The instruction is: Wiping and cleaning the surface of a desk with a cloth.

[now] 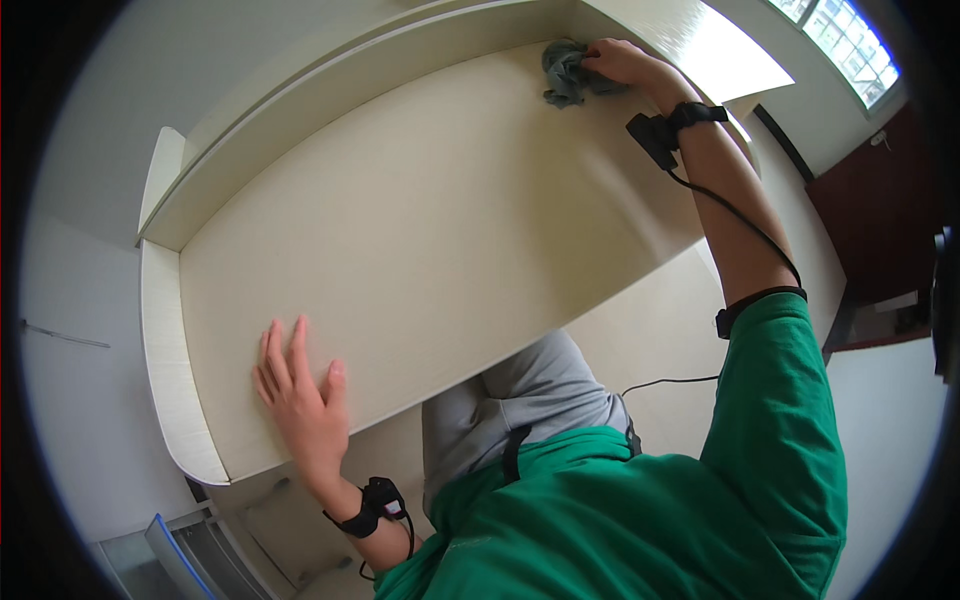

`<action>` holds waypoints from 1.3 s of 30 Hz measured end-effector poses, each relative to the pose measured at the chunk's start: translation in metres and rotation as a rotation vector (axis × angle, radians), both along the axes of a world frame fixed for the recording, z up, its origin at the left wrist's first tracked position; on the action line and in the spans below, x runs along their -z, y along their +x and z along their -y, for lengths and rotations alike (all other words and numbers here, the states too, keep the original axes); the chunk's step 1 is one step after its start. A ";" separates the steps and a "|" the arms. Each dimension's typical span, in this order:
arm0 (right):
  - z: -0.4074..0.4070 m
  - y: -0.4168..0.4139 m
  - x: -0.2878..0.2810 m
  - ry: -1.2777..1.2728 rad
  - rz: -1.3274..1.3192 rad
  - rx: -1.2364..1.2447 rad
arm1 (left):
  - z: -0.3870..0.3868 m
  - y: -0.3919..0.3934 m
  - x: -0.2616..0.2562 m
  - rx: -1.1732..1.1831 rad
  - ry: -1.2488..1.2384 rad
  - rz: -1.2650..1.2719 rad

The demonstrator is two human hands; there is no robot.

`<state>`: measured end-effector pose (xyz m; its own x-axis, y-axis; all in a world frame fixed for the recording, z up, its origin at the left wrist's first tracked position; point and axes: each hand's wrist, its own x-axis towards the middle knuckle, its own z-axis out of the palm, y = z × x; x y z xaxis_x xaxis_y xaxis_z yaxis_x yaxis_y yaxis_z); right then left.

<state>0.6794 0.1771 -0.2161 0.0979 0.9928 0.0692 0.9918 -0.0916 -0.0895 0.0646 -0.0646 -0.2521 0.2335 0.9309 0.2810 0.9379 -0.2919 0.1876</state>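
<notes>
Before me is a pale wood-look desk top point(390, 217) with raised panels along its back and sides. My right hand point(622, 61) is at the far right back corner, its fingers gripping a crumpled grey-green cloth point(566, 71) that lies on the surface. At the near left part of the desk, my left hand point(304, 397) rests palm down with fingers spread and holds nothing. Each forearm wears a black strap with a small device and a cable.
A raised back panel point(360, 71) and a left side panel point(176, 360) bound the desk. Below its left end stands a blue-edged grey object point(176, 555). A dark red cabinet point(870, 202) and a barred window point(851, 49) are at the right. A cable point(667, 381) runs beside my lap.
</notes>
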 end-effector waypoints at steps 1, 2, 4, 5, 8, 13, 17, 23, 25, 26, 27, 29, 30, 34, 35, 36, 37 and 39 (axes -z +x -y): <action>-0.010 0.000 0.000 0.004 -0.002 -0.010 | 0.001 0.000 -0.002 -0.001 -0.009 0.001; -0.020 0.000 0.001 0.015 -0.014 -0.016 | 0.002 0.000 -0.003 0.000 -0.018 0.004; -0.038 -0.011 0.003 0.029 -0.034 -0.042 | 0.005 -0.002 -0.006 -0.017 -0.025 0.000; -0.045 -0.015 0.004 0.043 -0.050 -0.035 | 0.005 -0.003 -0.008 -0.020 -0.036 0.000; -0.065 -0.019 0.005 0.055 -0.062 0.004 | 0.005 0.001 -0.008 -0.022 -0.030 0.005; -0.079 -0.035 0.006 0.002 0.007 0.050 | 0.004 0.001 -0.009 -0.052 -0.059 0.013; -0.079 -0.015 0.020 0.134 0.077 -0.068 | 0.004 0.007 -0.016 -0.064 -0.071 0.001; -0.064 -0.015 0.009 0.133 -0.067 -0.078 | 0.005 0.001 -0.020 -0.052 -0.062 0.029; -0.064 -0.004 0.009 0.192 -0.080 -0.151 | 0.004 0.002 -0.019 -0.075 -0.070 0.058; -0.063 -0.008 0.012 0.185 -0.083 -0.183 | 0.004 0.004 -0.019 -0.064 -0.086 0.064; -0.063 -0.017 0.012 0.186 -0.107 -0.193 | 0.005 0.003 -0.021 -0.057 -0.098 0.063; -0.062 -0.036 0.005 0.186 -0.123 -0.217 | 0.006 0.001 -0.021 -0.080 -0.100 0.074; -0.059 -0.055 0.001 0.177 -0.120 -0.212 | 0.006 0.000 -0.021 -0.073 -0.090 0.075; -0.058 -0.111 -0.014 0.149 -0.041 -0.240 | 0.004 0.001 -0.019 -0.054 -0.069 0.086; -0.058 -0.123 -0.017 0.152 -0.033 -0.237 | 0.002 0.001 -0.017 -0.050 -0.066 0.093; -0.058 -0.137 -0.021 0.128 -0.033 -0.252 | 0.002 0.001 -0.019 -0.050 -0.061 0.093; -0.057 -0.147 -0.023 0.100 -0.029 -0.262 | 0.002 0.003 -0.019 -0.045 -0.060 0.097; -0.058 -0.174 -0.018 0.151 -0.034 -0.304 | 0.002 0.000 -0.021 -0.044 -0.054 0.101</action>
